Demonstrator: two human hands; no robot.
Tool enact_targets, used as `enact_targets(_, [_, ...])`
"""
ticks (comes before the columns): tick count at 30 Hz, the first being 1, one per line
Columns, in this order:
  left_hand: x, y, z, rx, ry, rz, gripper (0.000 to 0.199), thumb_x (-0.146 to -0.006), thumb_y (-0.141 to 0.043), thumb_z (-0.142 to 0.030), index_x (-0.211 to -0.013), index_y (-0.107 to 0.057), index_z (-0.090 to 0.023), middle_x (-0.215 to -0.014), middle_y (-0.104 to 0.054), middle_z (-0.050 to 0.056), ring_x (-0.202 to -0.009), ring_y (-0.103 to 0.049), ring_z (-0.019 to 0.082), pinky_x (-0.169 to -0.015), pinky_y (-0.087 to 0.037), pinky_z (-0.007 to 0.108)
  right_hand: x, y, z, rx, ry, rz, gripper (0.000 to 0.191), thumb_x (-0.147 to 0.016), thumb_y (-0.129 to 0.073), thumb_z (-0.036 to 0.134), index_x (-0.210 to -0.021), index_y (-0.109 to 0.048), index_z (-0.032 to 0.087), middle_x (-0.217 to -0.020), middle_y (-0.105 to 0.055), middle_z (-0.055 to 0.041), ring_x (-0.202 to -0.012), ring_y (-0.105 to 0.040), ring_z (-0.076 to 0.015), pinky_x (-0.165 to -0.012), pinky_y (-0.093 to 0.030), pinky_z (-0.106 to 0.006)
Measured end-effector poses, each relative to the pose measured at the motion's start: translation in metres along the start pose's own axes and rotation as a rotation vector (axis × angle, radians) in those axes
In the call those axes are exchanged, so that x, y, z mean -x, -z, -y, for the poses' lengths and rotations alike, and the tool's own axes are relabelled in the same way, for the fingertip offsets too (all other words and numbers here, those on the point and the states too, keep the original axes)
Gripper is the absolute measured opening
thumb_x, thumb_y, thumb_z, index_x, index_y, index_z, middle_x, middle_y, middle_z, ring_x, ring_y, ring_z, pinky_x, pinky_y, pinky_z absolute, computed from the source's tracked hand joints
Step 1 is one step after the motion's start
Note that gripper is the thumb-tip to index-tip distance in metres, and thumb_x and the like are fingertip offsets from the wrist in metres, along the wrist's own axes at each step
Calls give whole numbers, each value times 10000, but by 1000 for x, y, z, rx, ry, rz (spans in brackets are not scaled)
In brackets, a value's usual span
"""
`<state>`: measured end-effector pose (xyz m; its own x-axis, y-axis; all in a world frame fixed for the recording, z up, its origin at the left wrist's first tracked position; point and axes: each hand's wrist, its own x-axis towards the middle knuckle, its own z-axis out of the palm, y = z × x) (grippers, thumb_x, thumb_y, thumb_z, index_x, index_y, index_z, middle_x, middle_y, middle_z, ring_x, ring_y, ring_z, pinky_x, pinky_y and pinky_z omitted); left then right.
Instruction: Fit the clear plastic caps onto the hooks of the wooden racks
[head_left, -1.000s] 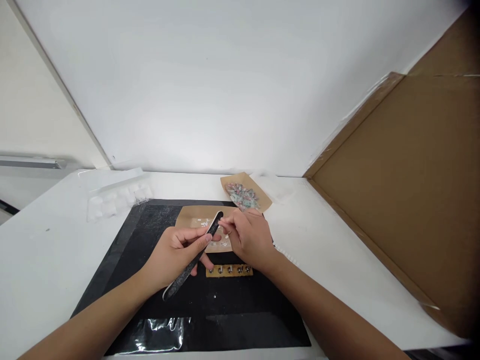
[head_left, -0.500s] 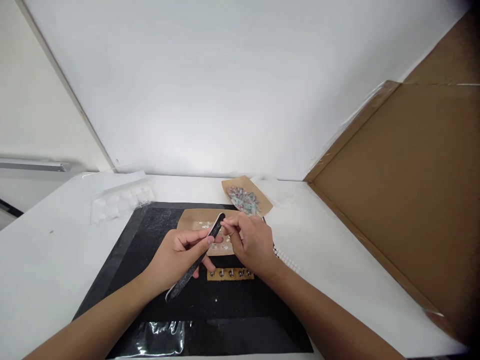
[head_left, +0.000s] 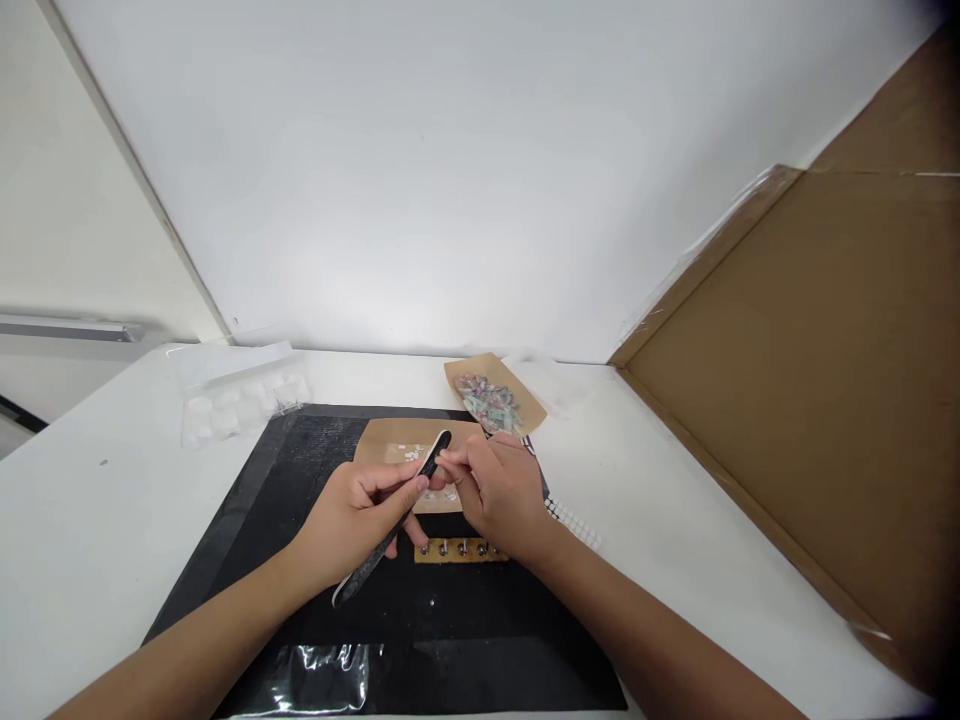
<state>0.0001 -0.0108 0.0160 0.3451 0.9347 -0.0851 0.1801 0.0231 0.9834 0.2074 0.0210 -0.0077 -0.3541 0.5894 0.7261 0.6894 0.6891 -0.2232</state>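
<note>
At the lower centre of the frame, a dark nail file point(head_left: 367, 570) was held at a slant by the left hand point(head_left: 352, 518), its upper end pointed up and to the right. The file was clamped between the thumb and forefinger of that hand, and another finger was extended down to the left end of a wooden strip point(head_left: 474, 558). The fingertips of the right hand point(head_left: 506, 495) were pinched together against the upper part of the file; whether anything small was gripped between them could not be told.

A row of round metal holders point(head_left: 463, 548) was carried by the strip, which was laid on a black mat point(head_left: 296, 480) just below the hands. Behind the hands, a shallow cardboard tray point(head_left: 375, 440) was partly covered by them, and small white pieces point(head_left: 410, 453) were seen in it. Farther up, right of centre, a second cardboard tray point(head_left: 534, 410) was filled with small wrapped packets point(head_left: 491, 402), with clear plastic wrap point(head_left: 559, 385) beside it.

A group of small white pads point(head_left: 576, 524) was placed right of the right hand, partly hidden by it. At the left of the frame, a clear plastic case point(head_left: 241, 402) was set on the white table point(head_left: 97, 520). The right side was filled by a large cardboard panel point(head_left: 810, 370).
</note>
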Motion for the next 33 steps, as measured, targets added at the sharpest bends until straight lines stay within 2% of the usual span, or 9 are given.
enact_targets(5, [0, 0, -1, 4, -6, -4, 468, -979, -644, -458, -1324, -747, -159, -754, -807, 85, -544, -714, 145, -441, -534, 181, -2, 2, -2, 38, -48, -44, 229, -1082, -521, 265, -876, -604, 207, -757, -763, -2, -649, -662, -153, -724, -369, -321])
enact_targets(10, [2, 0, -3, -34, -3, 18, 490, -984, -634, -488, -1325, -745, -155, -619, -756, 49, -459, -643, 122, -431, -518, 185, -3, 4, -1, 27, 74, -7, 243, -1077, -520, 243, -846, -587, 206, -672, -711, 14, -612, -642, -150, -718, -358, -323])
enact_targets(15, [2, 1, -2, -31, -20, 3, 492, -982, -630, -495, -1297, -761, -139, -606, -747, 48, -441, -607, 108, -437, -515, 184, -5, 5, -2, 49, 10, -38, 256, -1089, -514, 265, -848, -582, 210, -734, -752, 3, -685, -686, -151, -733, -353, -322])
enact_targets(20, [2, 1, 0, -66, -22, 19, 496, -991, -619, -490, -1320, -747, -142, -593, -740, 41, -430, -594, 104, -437, -512, 181, -5, 5, -3, 64, 84, 20, 262, -1079, -509, 245, -827, -574, 210, -663, -705, 20, -607, -630, -142, -712, -346, -327])
enact_targets(24, [1, 1, -2, -83, -37, 4, 483, -991, -618, -484, -1302, -759, -142, -596, -739, 41, -443, -604, 108, -444, -514, 184, -5, 5, -3, 36, 19, -18, 251, -1080, -531, 257, -835, -559, 211, -708, -729, 18, -654, -661, -141, -721, -355, -323])
enact_targets(27, [1, 2, 2, -138, -52, 4, 475, -1008, -602, -474, -1342, -735, -164, -586, -730, 27, -414, -568, 94, -443, -496, 183, -4, 5, -3, 29, 82, 31, 241, -1072, -512, 228, -838, -567, 213, -686, -717, 20, -614, -634, -138, -716, -364, -330])
enact_targets(29, [1, 3, 5, -167, -76, 0, 468, -1020, -590, -468, -1364, -722, -179, -575, -711, 16, -409, -551, 90, -439, -470, 180, -3, 6, -3, 25, 97, 20, 222, -1068, -522, 221, -854, -582, 212, -697, -729, 20, -618, -643, -136, -723, -377, -332])
enact_targets(31, [0, 4, 7, -174, -134, -34, 439, -1017, -608, -461, -1354, -732, -208, -694, -750, 33, -449, -574, 88, -452, -463, 185, -4, 10, -4, -23, 54, -29, 199, -1064, -552, 233, -869, -585, 217, -745, -759, 17, -666, -686, -138, -743, -398, -330])
enact_targets(33, [-1, 5, 8, -188, -215, -99, 400, -986, -669, -449, -1326, -751, -254, -905, -783, 52, -497, -582, 74, -479, -469, 192, -6, 14, -4, -110, 6, -72, 181, -1057, -578, 237, -876, -578, 228, -767, -775, 24, -715, -722, -142, -760, -423, -327])
